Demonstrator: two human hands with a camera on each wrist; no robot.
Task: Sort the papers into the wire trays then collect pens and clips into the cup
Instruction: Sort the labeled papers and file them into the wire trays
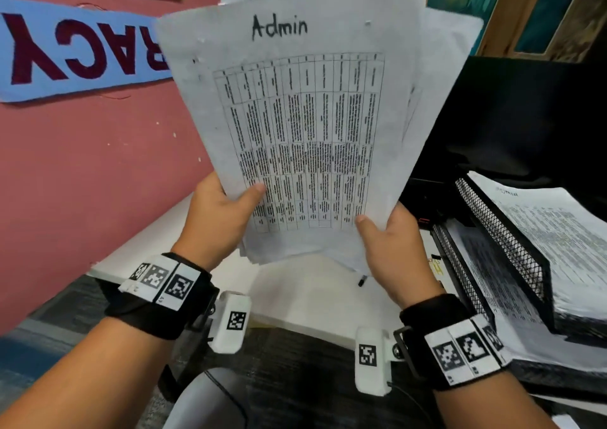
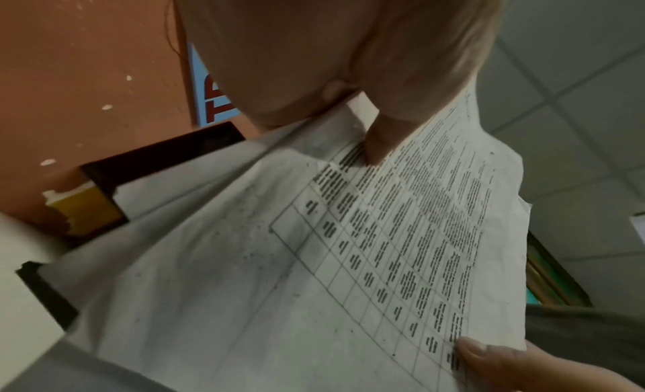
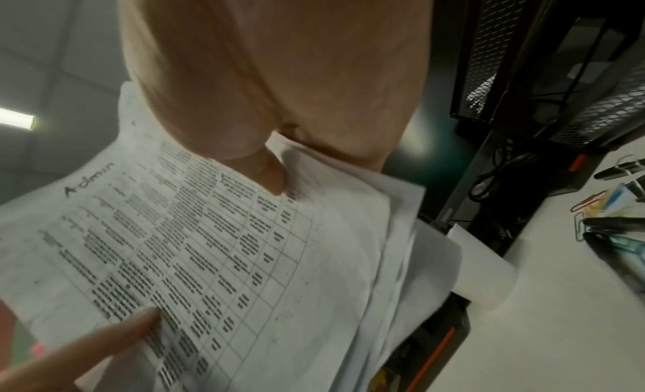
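1. Both hands, left hand (image 1: 216, 218) and right hand (image 1: 391, 251), pinch the fanned papers (image 1: 305, 126) upright; top sheet reads "Admin".
2. At 3 o'clock, the wire trays (image 1: 502, 241) already hold sheets.
3. Pens and clips (image 3: 614, 227) lie uncollected, I judge.

A pink wall (image 1: 98, 166) carries a blue banner (image 1: 65, 51) with dark red letters, above a white desk (image 1: 295, 300). Right of the wall, teal and wood panels (image 1: 525, 8); overhead, ceiling tiles (image 2: 576, 66) and a lit tube (image 3: 17, 119).
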